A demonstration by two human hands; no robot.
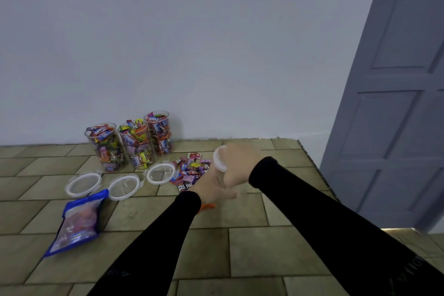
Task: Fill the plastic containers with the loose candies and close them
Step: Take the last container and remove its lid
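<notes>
Three clear plastic containers (105,149), (137,144), (159,136) stand open against the wall, packed with wrapped candies. Their three white-rimmed lids (83,184), (125,186), (161,173) lie flat on the floor in front of them. A pile of loose candies (191,172) lies to the right of the lids. Above that pile I hold another clear container with a white-rimmed lid (219,160), tipped on its side. My right hand (237,166) grips it at the lid end. My left hand (212,186) holds its clear body from below; the contents cannot be made out.
A blue candy bag (77,221) lies open on the tiled floor (252,252) at the left. A small orange piece (207,206) shows under my left wrist. The white wall runs behind the containers, and a grey door (394,103) stands at the right.
</notes>
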